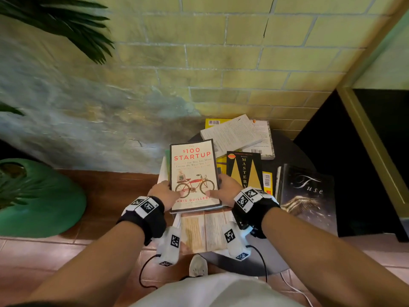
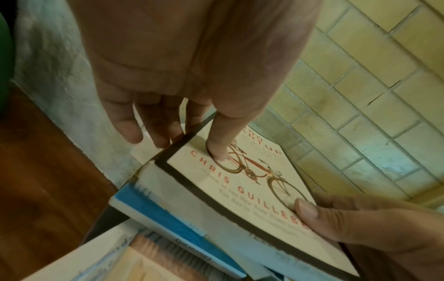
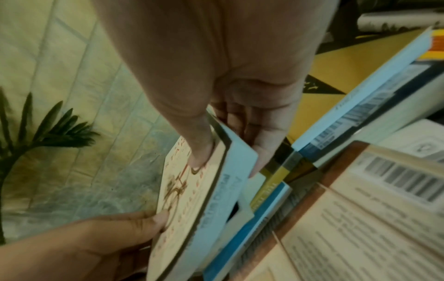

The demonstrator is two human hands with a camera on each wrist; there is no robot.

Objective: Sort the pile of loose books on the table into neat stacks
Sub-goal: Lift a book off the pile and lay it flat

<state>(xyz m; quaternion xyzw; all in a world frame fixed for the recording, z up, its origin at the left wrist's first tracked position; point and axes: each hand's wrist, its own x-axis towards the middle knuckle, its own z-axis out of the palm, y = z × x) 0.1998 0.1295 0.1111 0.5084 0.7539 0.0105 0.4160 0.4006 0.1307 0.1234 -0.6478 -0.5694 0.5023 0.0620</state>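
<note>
Both hands are gripping 1 cream paperback with a red bicycle and the title "$100 Startup" (image 1: 193,173), holding it by its near end above the left side of the small round dark table (image 1: 298,151). The left hand (image 1: 164,193) is pinching the book's left edge, thumb lying on the cover and the other fingers (image 2: 125,121) curling beneath; the right hand (image 1: 225,188) is pinching the right edge the same way, its thumb pressing near the bicycle's front wheel.

Directly beneath the held book, a blue-spined paperback (image 2: 173,224) is lying on other loose books, and nearer the person an orange-bordered book with printed back text (image 1: 205,231) is resting face down. Just to the right, a black and gold "Mastery" book (image 1: 244,169) is lying partly behind the right hand, over a yellow book. Further back, 2 pale books are lying back-cover up (1 is overlapping the other) (image 1: 232,134). A dark hardcover titled "Fuse" (image 1: 307,193) is sitting at the table's right edge. A green ceramic pot (image 1: 44,200) with palm fronds is standing on the floor at left, well apart from the table.
</note>
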